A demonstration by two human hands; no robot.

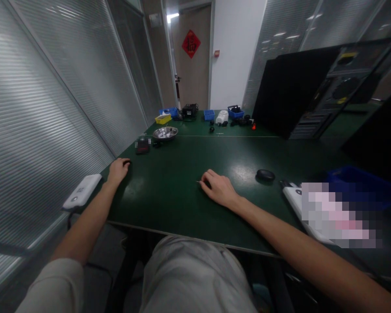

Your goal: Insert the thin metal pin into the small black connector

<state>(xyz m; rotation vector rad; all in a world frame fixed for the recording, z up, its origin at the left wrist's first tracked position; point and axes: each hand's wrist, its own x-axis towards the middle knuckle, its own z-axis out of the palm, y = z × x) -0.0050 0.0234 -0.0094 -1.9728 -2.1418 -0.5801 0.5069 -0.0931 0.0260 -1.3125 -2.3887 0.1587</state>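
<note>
Near the left edge of the green table (pixel 176 182), my left hand (pixel 117 170) rests with its fingers curled. A dark patch shows between thumb and forefinger; whether it is a small black item or shadow I cannot make out. At the table's middle, my right hand (pixel 219 188) is closed in a pinch low over the surface. From its fingertips a thin pale sliver (pixel 198 181) sticks out to the left, too small to name. A rounded black object (pixel 265 175), like a mouse or small case, lies to the right of my right hand.
A metal bowl (pixel 165 133) holds small items, with a dark box (pixel 142 147) beside it. Blue trays (pixel 209 114), a yellow tray (pixel 163 119) and a black device (pixel 189 110) line the back. Computer cases (pixel 293 91) stand right. A white device (pixel 82 191) lies at far left.
</note>
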